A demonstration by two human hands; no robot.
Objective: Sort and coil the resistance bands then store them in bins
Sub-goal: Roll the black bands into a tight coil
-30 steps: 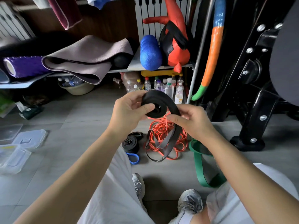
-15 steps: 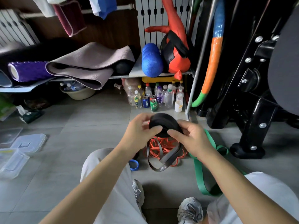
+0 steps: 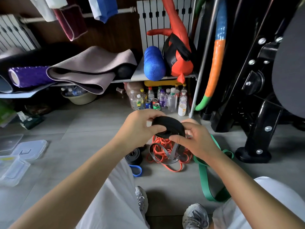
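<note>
Clear plastic bins (image 3: 14, 169): far left on the tiled floor (image 3: 82, 129), lidded and grouped together, well apart from the bands.
Purple foam roller (image 3: 28, 76), grey mat (image 3: 89, 68): on the low shelf behind, the mat folded.
Rolled black band (image 3: 134, 157): on the floor, just left of the orange heap.
Blue band (image 3: 136, 170): small loop just in front of it, partly hidden by the trouser leg.
Left hand (image 3: 140, 128): raised above the floor, fingers curled over the left side of the black coil, gripping it.
Black coil (image 3: 168, 125): partly wound band held between both hands; its loose tail (image 3: 175, 151) hangs over the heap below.
Orange bands (image 3: 165, 151): tangled heap on the floor under the hands.
Bottles (image 3: 161, 100): cluster under the shelf.
Right hand (image 3: 198, 141): thumb and bent fingers pinch the coil's right edge.
Green band (image 3: 208, 179): long loop on the floor, passing under the right forearm.
Black machine frame (image 3: 257, 129): far right.
</note>
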